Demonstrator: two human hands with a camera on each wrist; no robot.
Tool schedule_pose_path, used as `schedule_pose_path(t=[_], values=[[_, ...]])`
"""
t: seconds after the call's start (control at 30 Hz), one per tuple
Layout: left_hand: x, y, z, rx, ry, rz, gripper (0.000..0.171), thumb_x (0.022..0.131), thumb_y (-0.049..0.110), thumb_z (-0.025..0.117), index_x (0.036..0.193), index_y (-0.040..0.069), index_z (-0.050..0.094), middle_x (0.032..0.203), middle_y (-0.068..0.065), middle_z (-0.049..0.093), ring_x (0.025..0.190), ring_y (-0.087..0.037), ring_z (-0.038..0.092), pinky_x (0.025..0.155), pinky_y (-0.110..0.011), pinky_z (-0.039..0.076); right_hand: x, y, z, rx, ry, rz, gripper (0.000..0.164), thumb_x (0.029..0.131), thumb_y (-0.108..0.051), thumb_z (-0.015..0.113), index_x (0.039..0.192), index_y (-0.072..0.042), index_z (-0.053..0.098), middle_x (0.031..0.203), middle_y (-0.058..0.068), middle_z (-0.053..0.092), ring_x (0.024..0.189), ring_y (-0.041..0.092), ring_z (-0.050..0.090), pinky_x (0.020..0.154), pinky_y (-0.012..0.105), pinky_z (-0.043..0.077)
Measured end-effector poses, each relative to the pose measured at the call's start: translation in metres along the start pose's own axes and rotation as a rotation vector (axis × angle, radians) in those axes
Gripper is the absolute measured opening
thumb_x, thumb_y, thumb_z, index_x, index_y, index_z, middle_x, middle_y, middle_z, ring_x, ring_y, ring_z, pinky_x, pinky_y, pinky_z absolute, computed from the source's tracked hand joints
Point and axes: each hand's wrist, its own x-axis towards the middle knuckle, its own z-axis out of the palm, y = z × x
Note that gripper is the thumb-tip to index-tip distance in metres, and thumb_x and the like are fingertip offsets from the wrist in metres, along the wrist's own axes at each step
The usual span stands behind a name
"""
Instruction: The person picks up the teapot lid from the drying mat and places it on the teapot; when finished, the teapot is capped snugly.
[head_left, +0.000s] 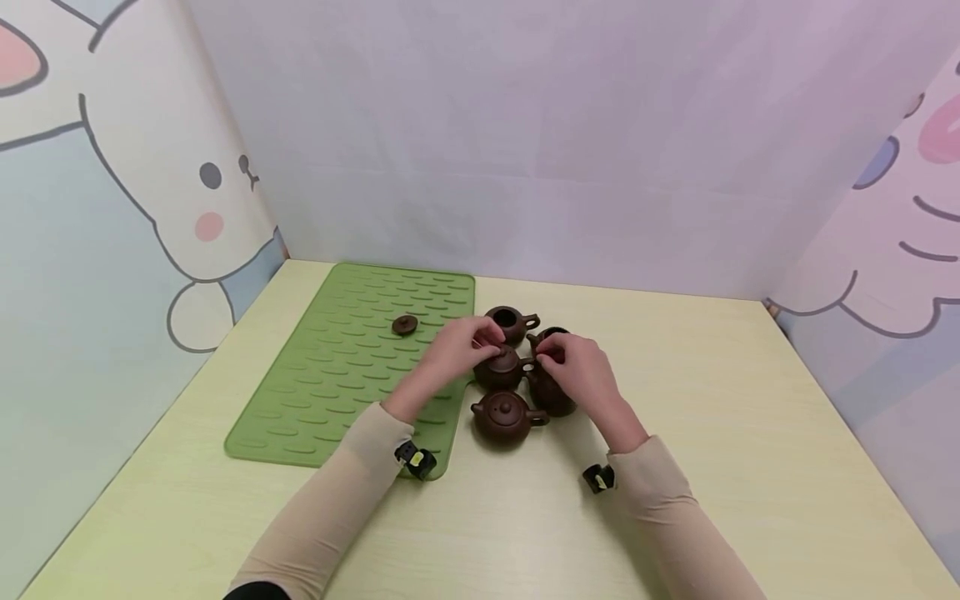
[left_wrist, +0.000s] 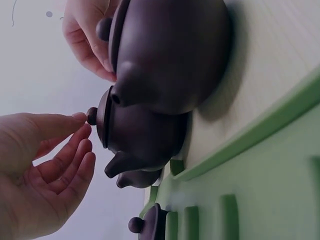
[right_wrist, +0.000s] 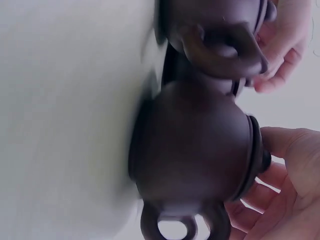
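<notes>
Beige sleeves (head_left: 337,492) are extended over the surface (head_left: 750,450), the lid (left_wrist: 104,120) of the middle teapot (head_left: 495,377) being pinched between the left hand's (head_left: 457,346) nearly closed fingertips, the right teapot (head_left: 551,397) likewise by its knob (right_wrist: 266,161) in the right hand (head_left: 581,367), both beyond the green mat's (head_left: 300,400) right edge.

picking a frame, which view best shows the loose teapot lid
The head view shows the loose teapot lid whole on the green mat. The left wrist view cuts it at the bottom edge; the right wrist misses it.
</notes>
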Motion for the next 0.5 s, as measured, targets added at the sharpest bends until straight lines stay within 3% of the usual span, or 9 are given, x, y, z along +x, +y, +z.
schedule_pose_path(t=[0.5], values=[[-0.003, -0.016, -0.02, -0.017, 0.027, -0.037, 0.015, 0.094, 0.007, 0.068, 0.108, 0.004, 0.069, 0.108, -0.01, 0.072, 0.097, -0.023, 0.068, 0.084, -0.034, 0.058, -0.004, 0.019, -0.021, 0.066, 0.056, 0.059, 0.018, 0.095, -0.018, 0.064, 0.108, -0.008, 0.074, 0.101, 0.01, 0.076, 0.094, 0.029, 0.07, 0.08, 0.045, 0.056]])
